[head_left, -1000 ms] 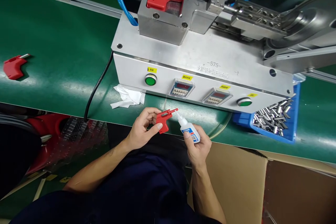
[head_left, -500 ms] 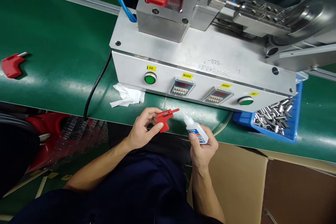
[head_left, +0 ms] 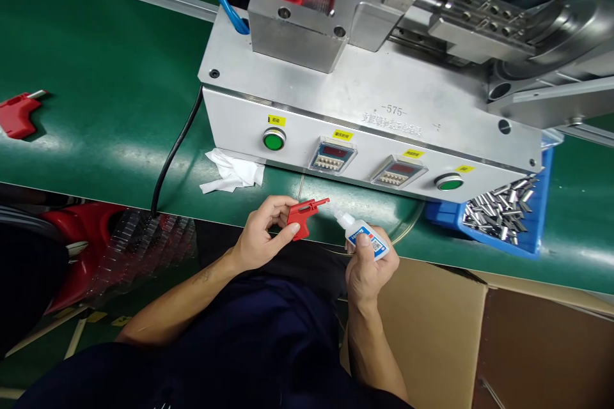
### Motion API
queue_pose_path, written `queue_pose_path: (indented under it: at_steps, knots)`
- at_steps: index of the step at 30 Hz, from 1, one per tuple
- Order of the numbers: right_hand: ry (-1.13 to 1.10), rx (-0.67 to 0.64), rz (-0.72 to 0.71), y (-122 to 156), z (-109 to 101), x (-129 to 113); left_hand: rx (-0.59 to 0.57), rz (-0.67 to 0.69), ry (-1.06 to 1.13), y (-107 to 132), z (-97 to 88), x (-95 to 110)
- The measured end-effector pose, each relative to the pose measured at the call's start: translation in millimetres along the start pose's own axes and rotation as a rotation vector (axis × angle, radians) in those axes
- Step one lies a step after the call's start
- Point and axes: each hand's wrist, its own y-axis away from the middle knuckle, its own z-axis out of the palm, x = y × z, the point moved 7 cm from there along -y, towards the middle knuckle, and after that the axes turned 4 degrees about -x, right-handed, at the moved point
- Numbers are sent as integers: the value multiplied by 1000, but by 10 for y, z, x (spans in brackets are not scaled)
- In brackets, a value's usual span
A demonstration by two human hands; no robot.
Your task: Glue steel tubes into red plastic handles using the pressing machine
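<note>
My left hand pinches a red plastic L-shaped part between thumb and fingers, its thin red arm pointing right. My right hand grips a white Loctite adhesive bottle, lying nearly level. The bottle's narrow nozzle points left, just off the tip of the red part, with a small gap between them. Both hands are over the near edge of the green conveyor belt.
A steel machine with green buttons and digital timers stands on the belt, a white cloth beside it. A blue tray holds several metal pins. Another red part lies at left. A cardboard box sits at lower right.
The right hand has shifted right and tipped the bottle closer to level, with the nozzle still near the red part. The left hand has barely moved. The view has drifted slightly.
</note>
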Motion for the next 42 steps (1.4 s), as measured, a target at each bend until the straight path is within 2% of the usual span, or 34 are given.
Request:
queue_pose_path:
  at_steps: [26,36,40,42]
  knots:
    - [12,9,4,-3,-22,-9,1,-28,1,-2,-2,-11]
    - [-114,14,-17,-12,-16,-9,6,-58,24,-1,-2,-20]
    - [-293,-42,69,-118,-26,10,2,-109,76,-32,-16,-42]
    - [-295,-82,98,-153,-31,28,-9,-149,110,-54,-17,-51]
